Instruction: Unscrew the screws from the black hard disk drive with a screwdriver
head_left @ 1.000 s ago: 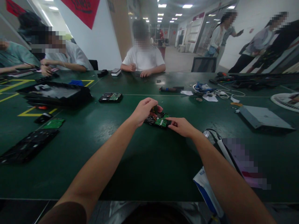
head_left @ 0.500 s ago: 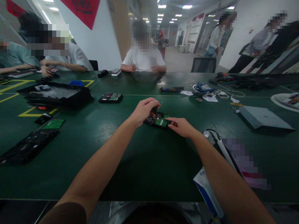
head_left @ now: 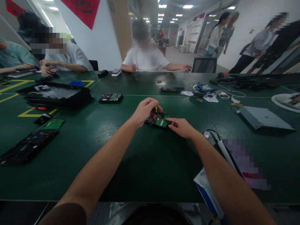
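A hard drive (head_left: pixel 161 123) with a green circuit board facing up lies on the green table in front of me. Above its left part, my left hand (head_left: pixel 147 110) is closed around a short screwdriver (head_left: pixel 155 109) with a yellow and black handle; the tip is hidden by the fingers. My right hand (head_left: pixel 180 126) grips the drive's right end, fingertips on the board's edge and thumb at the near side.
Another hard drive (head_left: pixel 111 98) lies farther left. A black tray (head_left: pixel 58 93), a green circuit board (head_left: pixel 53 124) and a black panel (head_left: pixel 29 147) occupy the left side. At right are a grey metal box (head_left: pixel 267 118) and cables (head_left: pixel 225 94). Several people are around the table.
The screwdriver has turned in my left hand, its yellow part now showing. My right hand stays on the drive. Across the table, a person has stretched an arm out to the right.
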Demonstrator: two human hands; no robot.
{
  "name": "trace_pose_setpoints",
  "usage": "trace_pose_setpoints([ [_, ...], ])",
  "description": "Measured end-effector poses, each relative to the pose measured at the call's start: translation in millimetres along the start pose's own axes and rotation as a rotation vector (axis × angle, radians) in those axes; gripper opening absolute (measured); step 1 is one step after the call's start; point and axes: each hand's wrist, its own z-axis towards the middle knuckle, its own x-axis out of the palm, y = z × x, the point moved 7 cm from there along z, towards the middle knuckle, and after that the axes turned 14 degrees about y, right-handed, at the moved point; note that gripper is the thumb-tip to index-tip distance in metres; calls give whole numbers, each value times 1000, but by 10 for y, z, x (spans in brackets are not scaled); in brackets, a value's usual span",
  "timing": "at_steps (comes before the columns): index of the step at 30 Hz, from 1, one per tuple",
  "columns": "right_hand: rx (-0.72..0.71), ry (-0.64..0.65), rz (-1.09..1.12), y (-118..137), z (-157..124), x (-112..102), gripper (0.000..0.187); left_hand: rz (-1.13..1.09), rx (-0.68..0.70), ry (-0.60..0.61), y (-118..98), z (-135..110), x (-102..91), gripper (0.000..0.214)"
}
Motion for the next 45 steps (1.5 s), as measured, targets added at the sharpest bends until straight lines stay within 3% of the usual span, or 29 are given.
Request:
trace_pose_setpoints([
  [9, 4, -8, -2, 17, -5, 0, 47, 108, 40, 6, -104, -22, 15, 16],
  [16, 7, -9, -19, 14, -4, 1, 46, 103, 12, 83, -75, -13, 69, 23],
  [24, 2, -13, -13, 4, -2, 5, 47, -13, -11, 16, -7, 2, 19, 21],
  [34, 2, -17, 2, -5, -5, 3, 46, 136, 45, -16, -104, -10, -16, 22],
  [39, 5, -14, -1, 0, -2, 0, 47, 33, 6, 65, -50, -4, 51, 22],
  [45, 12, -19, -5, 0, 0, 0, 46, -71, -17, 74, 23, 0, 62, 21],
])
